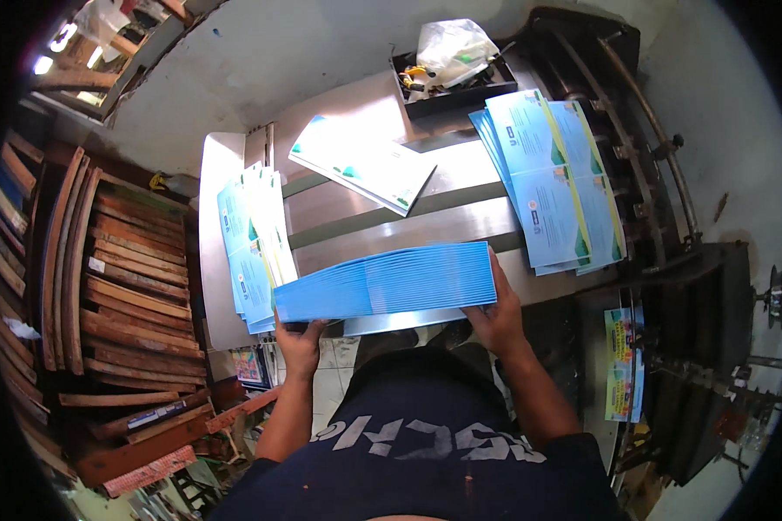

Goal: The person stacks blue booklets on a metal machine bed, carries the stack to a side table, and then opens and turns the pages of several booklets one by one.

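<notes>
A thick stack of blue printed sheets (387,280) spans both my hands, above the front edge of the metal table (469,224). Its layered edges face me, fanned in thin parallel lines. My left hand (299,347) is closed on the lower left corner, its thumb along the bottom edge. My right hand (500,319) grips the right end, with some of its fingers hidden behind the stack. Just left of the stack lies a pile of light blue printed sheets (250,247), partly covered by it. Beyond it, a white and green printed stack (365,165) rests at an angle.
Overlapping blue printed sheets (539,187) lie at the table's right. At the back stands a black tray (456,100) holding a plastic bag (454,54) and tools. Wooden frames (139,278) fill a rack at left. Dark machinery (695,347) with a metal rod stands at right.
</notes>
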`<state>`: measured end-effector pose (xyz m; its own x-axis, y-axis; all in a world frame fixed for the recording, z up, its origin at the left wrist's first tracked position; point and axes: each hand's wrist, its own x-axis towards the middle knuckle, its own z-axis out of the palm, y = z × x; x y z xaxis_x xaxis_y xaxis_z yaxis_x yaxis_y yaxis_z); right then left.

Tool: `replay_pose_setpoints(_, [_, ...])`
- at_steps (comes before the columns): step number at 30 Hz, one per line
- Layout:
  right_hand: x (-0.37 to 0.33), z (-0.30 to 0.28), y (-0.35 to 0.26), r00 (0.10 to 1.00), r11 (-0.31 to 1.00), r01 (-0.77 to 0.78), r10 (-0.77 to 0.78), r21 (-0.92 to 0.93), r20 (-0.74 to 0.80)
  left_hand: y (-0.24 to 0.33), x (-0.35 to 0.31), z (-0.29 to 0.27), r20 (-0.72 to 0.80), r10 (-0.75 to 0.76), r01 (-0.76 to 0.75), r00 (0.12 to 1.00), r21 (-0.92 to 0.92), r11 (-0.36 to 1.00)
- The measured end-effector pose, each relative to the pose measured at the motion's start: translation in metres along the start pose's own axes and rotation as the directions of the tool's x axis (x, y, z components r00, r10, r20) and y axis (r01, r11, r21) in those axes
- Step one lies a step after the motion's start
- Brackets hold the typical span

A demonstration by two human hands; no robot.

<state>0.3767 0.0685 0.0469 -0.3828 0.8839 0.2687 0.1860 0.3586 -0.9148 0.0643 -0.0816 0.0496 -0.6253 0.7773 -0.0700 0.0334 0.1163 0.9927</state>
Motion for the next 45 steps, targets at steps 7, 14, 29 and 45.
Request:
replay_pose_setpoints(7, [-0.006,0.001,0.009,0.999,0.996,-0.028,0.026,0.084,0.024,-0.006,-0.007,-0.002,0.049,-0.015,0.018,0.999,-0.059,0.998])
replay_pose_setpoints(14, [-0.001,-0.004,0.009,0.991,0.989,-0.088,0.076,0.116,0.108,-0.007,-0.005,-0.005,0.043,-0.033,0.031,0.999,0.047,0.998])
replay_pose_setpoints(29, [0.033,-0.011,0.026,0.958,0.954,-0.221,0.173,0.202,0.230,0.114,0.005,0.021,0.354,0.220,-0.352,0.909,0.370,0.860])
replay_pose_setpoints(45, [0.033,-0.013,0.023,0.957,0.954,-0.237,0.197,0.182,0.212,0.122,0.016,0.177,0.789,0.182,-0.781,0.587,0.493,0.384])
